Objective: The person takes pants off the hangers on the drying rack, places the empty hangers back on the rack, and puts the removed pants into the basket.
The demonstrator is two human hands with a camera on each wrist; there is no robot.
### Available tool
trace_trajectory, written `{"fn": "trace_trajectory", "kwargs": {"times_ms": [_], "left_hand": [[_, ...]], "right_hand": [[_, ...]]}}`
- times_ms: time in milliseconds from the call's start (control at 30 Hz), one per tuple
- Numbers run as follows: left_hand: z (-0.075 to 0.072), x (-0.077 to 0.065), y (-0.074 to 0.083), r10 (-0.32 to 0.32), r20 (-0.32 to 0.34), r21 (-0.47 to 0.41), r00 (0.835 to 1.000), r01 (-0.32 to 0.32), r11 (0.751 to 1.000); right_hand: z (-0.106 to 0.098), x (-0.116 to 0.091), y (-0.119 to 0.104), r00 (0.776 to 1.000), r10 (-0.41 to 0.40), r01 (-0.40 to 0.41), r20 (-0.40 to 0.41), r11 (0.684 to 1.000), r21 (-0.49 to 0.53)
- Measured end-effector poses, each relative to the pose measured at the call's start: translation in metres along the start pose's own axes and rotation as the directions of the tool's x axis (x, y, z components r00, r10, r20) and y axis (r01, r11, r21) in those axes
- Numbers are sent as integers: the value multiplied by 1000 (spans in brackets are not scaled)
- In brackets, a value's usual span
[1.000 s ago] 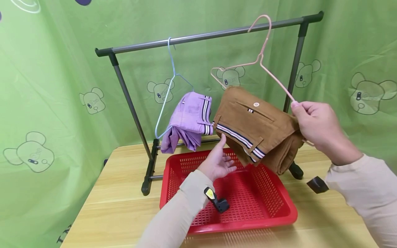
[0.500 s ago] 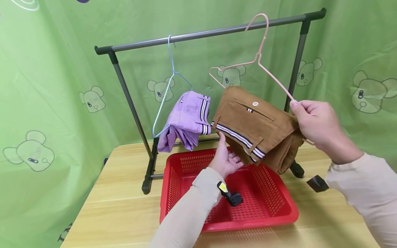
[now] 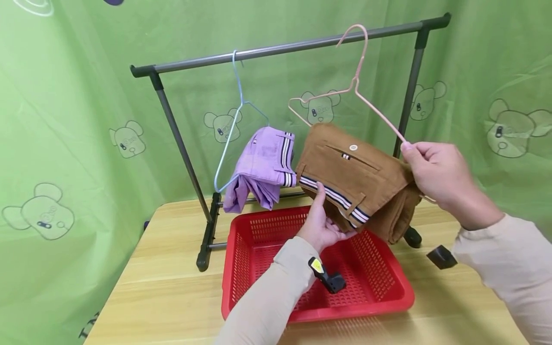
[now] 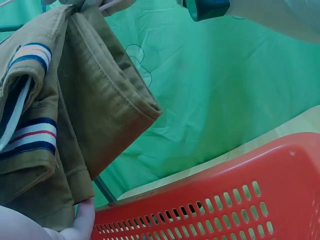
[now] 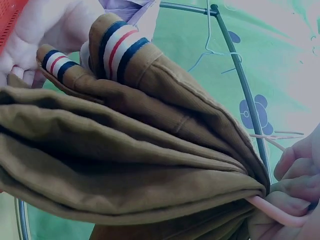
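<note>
Green bear-print curtain backs a wooden counter [image 3: 172, 287] carrying a clothes rack [image 3: 276, 50]. Purple shorts [image 3: 263, 167] hang on a blue hanger [image 3: 235, 120]. Above the red basket [image 3: 258, 239], the left hand [image 3: 321, 225] grips the brown shorts [image 3: 358, 177] from below, fingers hidden beneath the fabric. At right, the right hand [image 3: 440, 175] pinches the pink hanger [image 3: 360, 91], whose lower bar is hidden by cloth.

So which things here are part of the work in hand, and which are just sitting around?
In hand:
- brown trousers, gripped at the waistband by the left hand
- pink hanger carrying them, pinched by the right hand, its hook at the rail

Lying about:
- purple trousers on the blue hanger
- red basket on the table
- green curtain
</note>
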State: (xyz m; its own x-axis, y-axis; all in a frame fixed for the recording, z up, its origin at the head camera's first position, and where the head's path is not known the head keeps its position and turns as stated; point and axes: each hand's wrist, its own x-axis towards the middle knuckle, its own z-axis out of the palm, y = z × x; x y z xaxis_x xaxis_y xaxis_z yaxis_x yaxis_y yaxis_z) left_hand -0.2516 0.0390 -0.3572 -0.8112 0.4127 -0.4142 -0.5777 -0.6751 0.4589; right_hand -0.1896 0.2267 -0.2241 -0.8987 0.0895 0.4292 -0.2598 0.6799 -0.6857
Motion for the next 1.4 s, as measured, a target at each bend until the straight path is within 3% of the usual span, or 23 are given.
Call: {"fn": "trace_trajectory", "kwargs": {"times_ms": [267, 667, 767, 900, 1033, 1400], "left_hand": [[2, -4, 0, 16, -12, 44, 1000, -15, 999], [12, -13, 5, -7, 30, 25, 1000, 6, 1000], [16, -14, 3, 8, 16, 22, 1000, -8, 1000], [21, -15, 0, 63, 32, -52, 998, -61, 997], [26, -15, -2, 116, 61, -136, 991, -107, 985], [28, -24, 3, 92, 189, -164, 978, -61, 985]], "right_hand": [[-1, 0, -1, 1000, 3, -3, -15, 1000, 22], [-3, 0, -2, 1000, 3, -3, -4, 1000, 1], [-3, 0, -2, 1000, 0, 0, -7, 1000, -6], [-3, -1, -1, 1000, -2, 2, -9, 1000, -11], [-4, -2, 1, 1000, -2, 2, -14, 1000, 1], [-6, -2, 1, 1000, -5, 5, -3, 1000, 1]]}}
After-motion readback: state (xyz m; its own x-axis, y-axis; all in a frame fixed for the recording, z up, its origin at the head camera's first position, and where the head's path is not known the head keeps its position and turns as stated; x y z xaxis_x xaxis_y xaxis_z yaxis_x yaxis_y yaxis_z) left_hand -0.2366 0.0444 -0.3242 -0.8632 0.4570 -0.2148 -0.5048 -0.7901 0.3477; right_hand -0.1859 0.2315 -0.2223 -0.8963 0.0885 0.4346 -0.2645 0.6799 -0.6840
